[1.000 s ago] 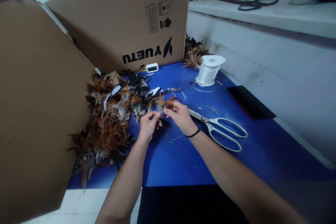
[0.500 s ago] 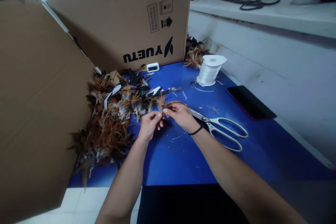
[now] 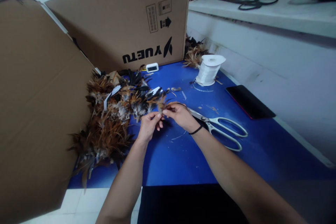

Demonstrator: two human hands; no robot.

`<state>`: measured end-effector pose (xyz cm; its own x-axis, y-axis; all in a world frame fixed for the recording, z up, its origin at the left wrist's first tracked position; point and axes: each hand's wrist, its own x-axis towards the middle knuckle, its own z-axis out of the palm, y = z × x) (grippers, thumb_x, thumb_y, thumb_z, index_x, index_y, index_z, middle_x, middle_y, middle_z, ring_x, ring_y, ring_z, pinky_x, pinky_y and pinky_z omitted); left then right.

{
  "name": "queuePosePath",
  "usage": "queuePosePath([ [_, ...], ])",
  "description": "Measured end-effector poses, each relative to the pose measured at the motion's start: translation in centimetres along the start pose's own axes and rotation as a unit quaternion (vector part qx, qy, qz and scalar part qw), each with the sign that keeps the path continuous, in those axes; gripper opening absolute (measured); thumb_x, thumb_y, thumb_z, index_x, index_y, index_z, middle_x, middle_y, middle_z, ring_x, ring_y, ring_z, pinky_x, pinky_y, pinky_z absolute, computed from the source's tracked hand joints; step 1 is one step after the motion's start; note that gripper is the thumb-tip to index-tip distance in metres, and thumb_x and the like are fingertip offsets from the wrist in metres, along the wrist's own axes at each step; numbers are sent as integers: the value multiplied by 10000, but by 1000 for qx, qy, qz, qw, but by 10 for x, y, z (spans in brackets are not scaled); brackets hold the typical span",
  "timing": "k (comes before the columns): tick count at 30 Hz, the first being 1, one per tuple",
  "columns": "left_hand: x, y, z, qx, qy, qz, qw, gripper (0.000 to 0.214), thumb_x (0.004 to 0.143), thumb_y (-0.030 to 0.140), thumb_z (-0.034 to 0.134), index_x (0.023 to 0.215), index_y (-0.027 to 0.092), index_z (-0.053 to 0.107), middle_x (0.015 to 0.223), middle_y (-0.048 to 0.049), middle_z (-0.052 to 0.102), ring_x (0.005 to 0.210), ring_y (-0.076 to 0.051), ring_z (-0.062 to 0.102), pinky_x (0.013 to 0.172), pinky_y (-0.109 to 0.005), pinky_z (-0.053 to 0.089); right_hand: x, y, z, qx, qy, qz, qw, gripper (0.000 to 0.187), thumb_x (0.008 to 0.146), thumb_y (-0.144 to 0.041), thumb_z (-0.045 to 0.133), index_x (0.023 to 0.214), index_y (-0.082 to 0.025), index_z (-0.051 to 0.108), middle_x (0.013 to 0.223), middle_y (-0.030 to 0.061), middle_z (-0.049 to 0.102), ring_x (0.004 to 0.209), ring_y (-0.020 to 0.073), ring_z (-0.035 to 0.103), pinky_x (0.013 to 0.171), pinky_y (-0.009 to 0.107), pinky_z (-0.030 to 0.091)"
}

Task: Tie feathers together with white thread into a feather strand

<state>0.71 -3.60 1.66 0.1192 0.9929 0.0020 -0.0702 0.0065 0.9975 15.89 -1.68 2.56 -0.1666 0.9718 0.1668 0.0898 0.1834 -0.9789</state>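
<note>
My left hand (image 3: 151, 123) and my right hand (image 3: 179, 114) meet thumb to thumb over the blue table (image 3: 178, 164). Between the fingertips of both is a small brown feather bunch (image 3: 161, 104), its tips pointing away from me. Both hands are closed in a pinch on its base, which the fingers partly hide. Left of the hands lies a large pile of brown and black feathers (image 3: 107, 133). White-handled scissors (image 3: 225, 127) lie just right of my right hand, their blades partly hidden behind it.
A spool of white ribbon (image 3: 210, 70) stands at the back, near a dark phone (image 3: 249, 101) by the wall. Cardboard boxes (image 3: 115, 17) rise behind and to the left. A small white digital device (image 3: 152, 67) lies by the box. Dark scissors (image 3: 252, 3) rest on the ledge.
Hardly anything differs. Both hands keep their pinch on the feather bunch in the same place, and the view has shifted very slightly.
</note>
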Motion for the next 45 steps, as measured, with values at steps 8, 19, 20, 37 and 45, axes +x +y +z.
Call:
queuePosePath([
  [8,0,0,0,1,-4,-12,1000,280,727,396,658,730,117,636,583,-9,591,400,-62,491,339,-164,365,1,0,0,-25,11,-22,999,157,737,-305,611,729,-152,644,690,4,628,585,117,547,617,266,450],
  [19,9,13,-22,-161,157,61,972,262,640,348,750,752,137,641,670,0,574,440,-25,448,339,-135,266,-9,8,6,-393,-54,-73,915,115,756,-265,652,832,-180,663,839,53,615,795,176,569,762,296,416],
  [20,9,15,-25,-170,170,71,968,260,640,346,753,753,139,643,672,2,571,440,-22,442,342,-135,267,-10,9,7,-421,-70,-75,901,97,764,-251,644,828,-178,656,841,58,616,819,187,569,791,306,407],
  [37,15,11,-41,-204,244,87,944,284,654,372,743,770,139,630,652,19,559,438,-13,440,365,-145,278,30,0,79,-425,-6,40,904,218,810,-269,525,964,-156,631,996,182,652,905,300,631,738,373,444],
  [45,14,12,-36,-198,207,50,957,268,650,358,738,762,141,627,734,1,594,484,-30,497,388,-154,334,34,8,64,-298,16,54,953,91,756,-219,532,726,-191,613,775,71,693,774,208,658,671,304,472],
])
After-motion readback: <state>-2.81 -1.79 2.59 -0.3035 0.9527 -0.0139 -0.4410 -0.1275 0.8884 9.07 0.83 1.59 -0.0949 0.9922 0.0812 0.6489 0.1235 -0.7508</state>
